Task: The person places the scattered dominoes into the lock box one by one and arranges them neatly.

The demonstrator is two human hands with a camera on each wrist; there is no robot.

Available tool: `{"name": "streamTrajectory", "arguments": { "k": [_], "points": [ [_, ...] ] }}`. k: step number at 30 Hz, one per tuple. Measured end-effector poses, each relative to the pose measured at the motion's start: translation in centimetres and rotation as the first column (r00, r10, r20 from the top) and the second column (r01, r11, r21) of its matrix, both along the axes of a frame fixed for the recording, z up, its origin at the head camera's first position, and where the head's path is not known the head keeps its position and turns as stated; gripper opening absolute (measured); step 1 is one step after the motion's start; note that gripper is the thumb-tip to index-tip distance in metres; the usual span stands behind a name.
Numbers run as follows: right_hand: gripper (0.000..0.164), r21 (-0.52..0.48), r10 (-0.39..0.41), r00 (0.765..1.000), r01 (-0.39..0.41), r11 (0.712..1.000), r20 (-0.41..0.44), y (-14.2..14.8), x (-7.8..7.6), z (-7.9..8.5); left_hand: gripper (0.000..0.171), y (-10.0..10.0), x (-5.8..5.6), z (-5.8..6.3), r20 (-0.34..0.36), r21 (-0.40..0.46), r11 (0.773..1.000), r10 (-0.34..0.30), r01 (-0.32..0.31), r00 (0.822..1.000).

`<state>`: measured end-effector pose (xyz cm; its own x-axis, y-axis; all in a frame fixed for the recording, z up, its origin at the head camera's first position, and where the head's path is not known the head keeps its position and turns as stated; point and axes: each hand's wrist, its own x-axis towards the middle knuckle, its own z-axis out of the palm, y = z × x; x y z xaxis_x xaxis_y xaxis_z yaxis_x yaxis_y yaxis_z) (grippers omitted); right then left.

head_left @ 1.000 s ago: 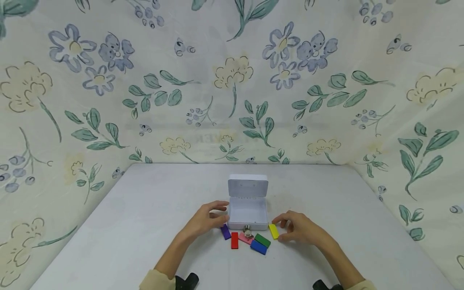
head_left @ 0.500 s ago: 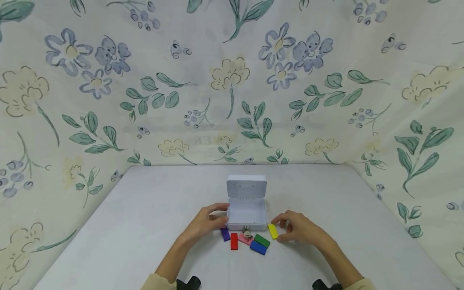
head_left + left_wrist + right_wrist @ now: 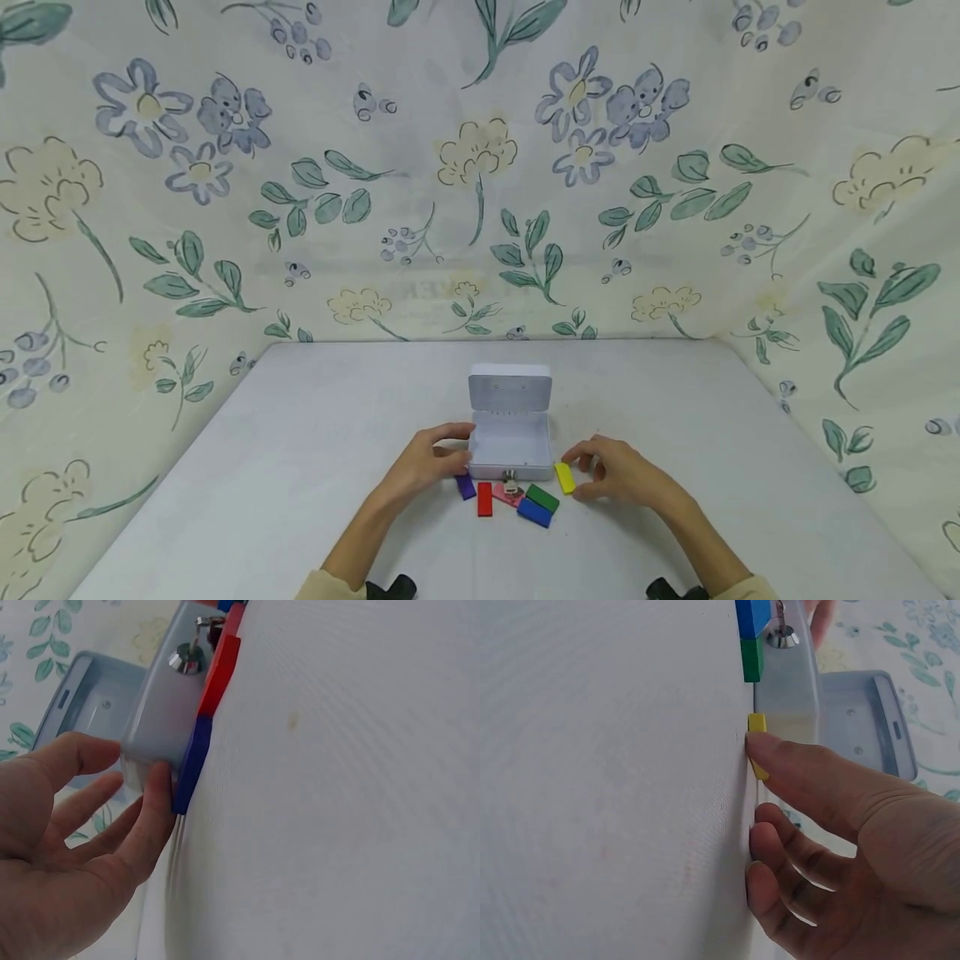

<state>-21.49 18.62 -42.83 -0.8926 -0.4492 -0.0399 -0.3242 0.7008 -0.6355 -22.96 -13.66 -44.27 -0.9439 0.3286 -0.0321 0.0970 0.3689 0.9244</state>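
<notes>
A small white lockbox (image 3: 510, 472) stands with its lid (image 3: 510, 393) raised, its inside facing up. On its front sits a metal lock (image 3: 187, 658) with a key hanging from it. At the box's left side, my left hand (image 3: 420, 458) touches the front corner with fingers fairly straight. On the right, the thumb and forefinger of my right hand (image 3: 622, 471) pinch a yellow block (image 3: 564, 478) lying beside the box. In the right wrist view the thumb covers part of the yellow block, and the other fingers curl loosely below.
In front of the box lie a purple block (image 3: 466, 487), a red block (image 3: 485, 499), a pink block (image 3: 501, 496), a green block (image 3: 542, 497) and a blue block (image 3: 534, 512). A floral cloth (image 3: 480, 167) hangs behind the white table (image 3: 337, 392).
Over the last half second, the box and its lock have shifted very slightly toward me. Both hands have stayed almost where they were; the whole head view drifted a little earlier.
</notes>
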Motion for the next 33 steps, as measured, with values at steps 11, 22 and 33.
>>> {"name": "streamTrajectory", "arguments": {
  "k": [11, 22, 33],
  "points": [
    [0.041, -0.003, -0.029, 0.999, 0.029, 1.000, 0.026, 0.2, -0.3, 0.4, 0.046, 0.1, -0.1, 0.4, -0.009, -0.044, 0.999, 0.019, -0.019, 1.000],
    [0.040, -0.021, -0.015, 1.000, 0.015, 1.000, -0.001, 0.6, -0.7, 1.0, 0.046, -0.1, 0.0, 0.1, 0.026, -0.013, 1.000, 0.023, -0.023, 0.999],
    [0.040, -0.005, -0.033, 0.996, 0.033, 0.999, -0.085, 0.0, -1.4, 2.6, 0.046, -0.1, 0.0, 0.2, 0.007, -0.020, 1.000, 0.016, -0.015, 1.000]
  ]
}}
